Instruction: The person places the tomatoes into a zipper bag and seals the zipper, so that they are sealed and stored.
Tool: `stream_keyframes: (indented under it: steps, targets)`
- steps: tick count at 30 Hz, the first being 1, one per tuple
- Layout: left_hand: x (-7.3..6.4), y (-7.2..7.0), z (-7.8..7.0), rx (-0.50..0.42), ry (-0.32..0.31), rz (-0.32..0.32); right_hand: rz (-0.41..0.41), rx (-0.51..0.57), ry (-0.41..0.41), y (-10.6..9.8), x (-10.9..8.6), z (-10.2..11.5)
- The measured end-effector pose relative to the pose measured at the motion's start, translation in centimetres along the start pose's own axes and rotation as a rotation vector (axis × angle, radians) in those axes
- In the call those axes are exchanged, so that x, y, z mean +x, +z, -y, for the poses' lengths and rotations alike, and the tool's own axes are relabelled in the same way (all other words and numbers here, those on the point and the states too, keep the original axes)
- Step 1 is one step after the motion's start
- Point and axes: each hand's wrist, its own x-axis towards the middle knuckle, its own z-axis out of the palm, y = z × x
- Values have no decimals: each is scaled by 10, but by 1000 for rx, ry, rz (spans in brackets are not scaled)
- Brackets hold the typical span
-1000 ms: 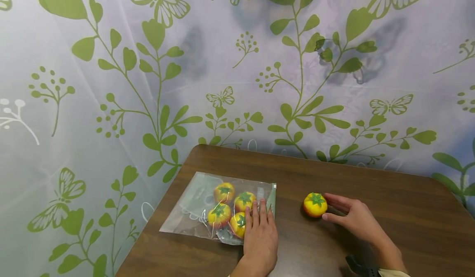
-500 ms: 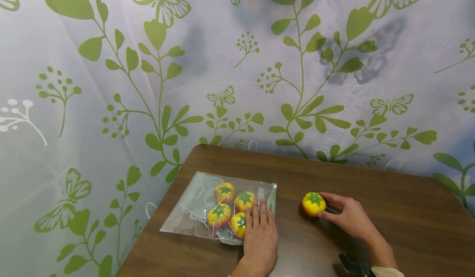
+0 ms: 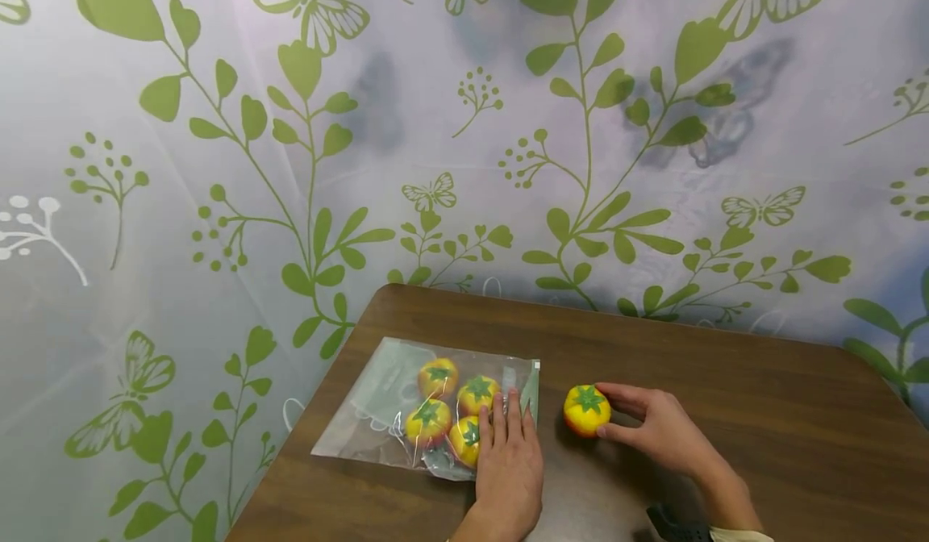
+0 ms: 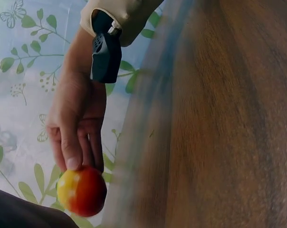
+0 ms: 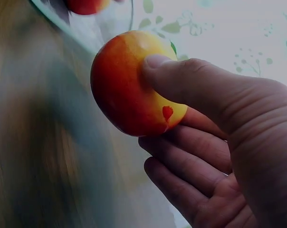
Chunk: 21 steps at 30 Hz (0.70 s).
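My right hand pinches a yellow-and-red tomato-like fruit between thumb and fingers, just right of a clear zip bag. Up close in the right wrist view, the thumb presses the side of that fruit, and its underside shows red. In the bag lie several similar fruits with green star-shaped tops. Across the bag's right end rests my left hand, palm down with fingers straight, partly covering one fruit. The left wrist view shows the right hand with the held fruit beyond.
A brown wooden table carries the bag at its left side. Behind and to the left hangs a pale curtain printed with green leaves and butterflies. A dark device is strapped at the right wrist.
My right hand has closed its grip on the fruit and carried it left toward the bag. The left hand and the bag have stayed in place.
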Motion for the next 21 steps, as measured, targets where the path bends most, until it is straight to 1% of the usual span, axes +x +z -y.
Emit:
stream_keyframes:
  steps: [6, 9, 14, 15, 19, 21]
  targets:
    - [8, 1, 3, 5, 10, 15, 70, 29, -55, 23, 20, 7]
    - [13, 3, 0, -6, 2, 16, 104, 51, -89, 33, 28, 5]
    - [23, 6, -5, -33, -16, 16, 129, 92, -131, 46, 43, 5]
    - [25, 6, -6, -39, -19, 18, 132, 94, -139, 47, 46, 4]
    - [26, 6, -5, -50, -22, 26, 143, 71, -153, 57, 53, 10]
    - [26, 6, -5, -49, -23, 19, 146, 55, -166, 63, 57, 12]
